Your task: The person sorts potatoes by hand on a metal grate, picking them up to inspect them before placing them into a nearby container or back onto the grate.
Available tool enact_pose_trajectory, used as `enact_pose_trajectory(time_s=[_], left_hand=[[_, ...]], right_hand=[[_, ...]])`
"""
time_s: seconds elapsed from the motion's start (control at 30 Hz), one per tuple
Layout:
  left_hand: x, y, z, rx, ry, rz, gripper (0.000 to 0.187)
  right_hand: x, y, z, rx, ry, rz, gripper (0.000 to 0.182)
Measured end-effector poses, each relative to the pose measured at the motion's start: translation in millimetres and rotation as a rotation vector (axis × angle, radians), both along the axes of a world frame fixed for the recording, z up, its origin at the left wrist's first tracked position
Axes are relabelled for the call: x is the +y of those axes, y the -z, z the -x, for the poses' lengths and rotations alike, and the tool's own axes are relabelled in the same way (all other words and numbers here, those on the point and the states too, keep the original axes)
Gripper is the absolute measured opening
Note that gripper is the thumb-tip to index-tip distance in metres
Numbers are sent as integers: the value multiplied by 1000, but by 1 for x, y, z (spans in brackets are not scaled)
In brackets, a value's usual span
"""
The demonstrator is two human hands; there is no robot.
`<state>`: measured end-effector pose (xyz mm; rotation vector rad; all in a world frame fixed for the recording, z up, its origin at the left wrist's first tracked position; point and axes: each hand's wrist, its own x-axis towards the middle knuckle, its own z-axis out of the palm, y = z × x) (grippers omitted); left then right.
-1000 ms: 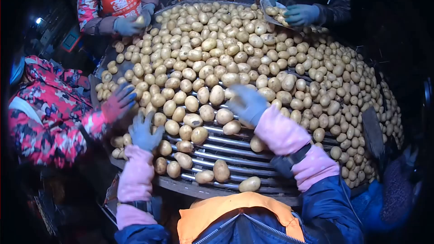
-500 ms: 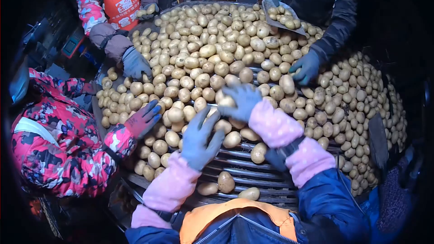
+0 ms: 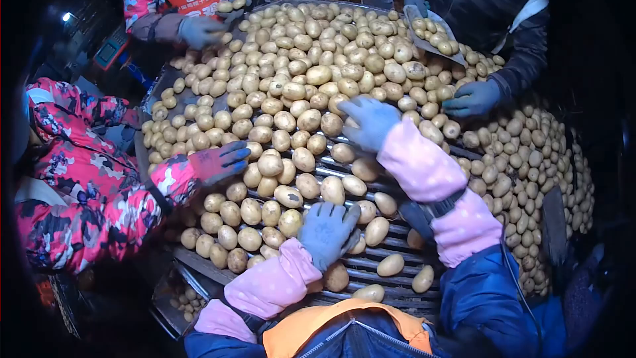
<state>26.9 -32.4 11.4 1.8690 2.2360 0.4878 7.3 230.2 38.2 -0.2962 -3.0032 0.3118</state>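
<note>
Pale potatoes point(image 3: 309, 120) cover a rack of metal bars point(image 3: 391, 252) in a broad heap. My left hand point(image 3: 328, 233), in a grey-blue glove, lies low over the bars among potatoes, back upward and fingers extended and a little apart. It touches the potatoes beside it, and what is under the palm is hidden. Farther up, my right hand point(image 3: 372, 121), gloved alike, reaches over the heap with its fingers stretched to the left. Nothing shows gripped in it. Loose potatoes point(image 3: 391, 265) lie on the bars right of my left hand.
A co-worker's gloved hand point(image 3: 222, 161) rests at the heap's left. At the back, another person's hand point(image 3: 202, 31) is near the pile. On the right, a co-worker holds a scoop point(image 3: 437, 36) of potatoes, with the other hand point(image 3: 472, 98) on the heap. An upright board point(image 3: 554, 225) stands at right.
My left hand has come nearer to me and rightward, and potatoes have shifted down the bars. My right hand has moved farther away. The back-left co-worker's hand has lifted from the pile.
</note>
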Motion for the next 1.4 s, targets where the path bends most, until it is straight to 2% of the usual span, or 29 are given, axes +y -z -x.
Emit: enact_pose_trajectory(time_s=[0.03,0.07,0.1,0.17,0.2,0.23,0.3,0.33,0.37,0.43,0.47,0.5,0.53,0.57,0.63,0.67,0.77,0.97,1.0,1.1,1.13,1.17,1.23,1.27,1.3,1.33,1.37,1.4], left_hand=[[-1,-4,2,-67,0,58,52],[-5,-5,2,-112,-14,-3,55],[-5,-3,6,-241,-50,-121,54],[-8,2,15,-502,-119,-351,52],[-12,6,22,-675,-228,-430,54],[-11,4,29,-1087,-450,-398,51],[-9,-14,68,-1491,-519,-496,43],[-10,-20,89,-1654,-527,-451,41],[-4,-24,103,-1620,-558,-499,40],[25,-1,141,-1304,-642,-556,39],[41,-4,163,-1110,-660,-225,41],[65,0,165,-863,-609,-273,36],[79,-7,170,-256,-478,-191,29],[97,14,182,-118,-375,-142,41],[120,12,180,137,-253,170,47],[132,12,180,146,-216,304,48],[141,24,167,288,-217,265,40],[169,19,176,99,-250,431,39],[166,11,185,-54,-257,416,45],[135,27,184,-122,-359,-109,52],[122,16,178,-330,-440,-196,56],[115,40,184,-734,-456,-426,48],[80,11,174,-1349,-478,-658,39],[54,-3,163,-1755,-346,-618,33],[24,-17,148,-2138,-193,-594,27],[-2,-34,127,-2205,-304,-618,28],[-19,-42,103,-2273,-414,-660,30],[-33,-38,79,-1917,-482,-721,34]], right_hand=[[1,1,23,-77,-16,-37,57],[-3,9,39,-120,-66,-93,60],[-5,19,52,-165,-114,-149,63],[-15,32,60,-156,-14,-232,61],[-20,39,59,-156,34,-270,60],[-23,40,56,-200,52,-241,59],[-21,34,43,-281,92,-185,58],[-20,27,35,-316,73,-182,57],[-22,31,29,-256,94,-173,57],[-24,40,19,-137,139,-155,56],[-27,36,22,-171,166,-142,55],[-31,38,28,-239,197,-141,59],[-33,41,37,-306,228,-142,62],[-32,41,42,-371,260,-145,65],[-29,37,35,-334,196,-117,62],[-26,36,28,-331,154,-99,61],[-31,31,10,-344,113,-53,60],[-32,46,2,-339,122,85,64],[-32,44,2,-329,144,114,65],[-30,42,-16,32,180,362,61],[-27,47,-16,251,207,376,60],[-21,52,-15,499,181,440,52],[-25,34,-17,637,292,1256,47],[-12,47,-18,671,108,1707,42],[-18,43,-14,629,-108,1975,40],[-25,39,-12,526,-301,2237,37],[-64,22,-13,436,-314,2277,38],[-102,6,-14,344,-324,2313,39]])
